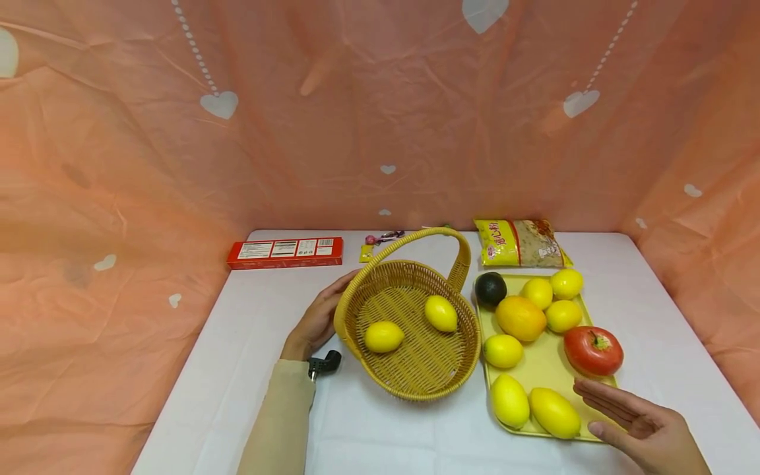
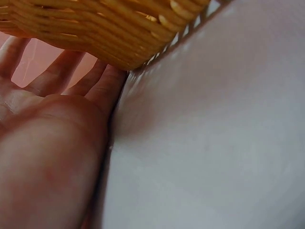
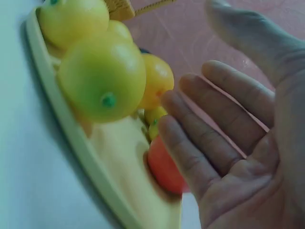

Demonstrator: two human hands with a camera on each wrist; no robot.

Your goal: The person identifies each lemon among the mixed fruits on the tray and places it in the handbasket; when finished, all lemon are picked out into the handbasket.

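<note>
L grip (image 1: 315, 323) flat on basket (image 1: 356, 297), fingertips hidden.

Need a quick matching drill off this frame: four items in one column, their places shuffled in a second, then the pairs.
Items:
1. tomato
2. avocado
3. red box
4. left hand

Places:
A. far left of the table
B. against the basket's left wall
C. tray's far left corner
D. tray's right edge

Pairs: 1-D, 2-C, 3-A, 4-B
</note>
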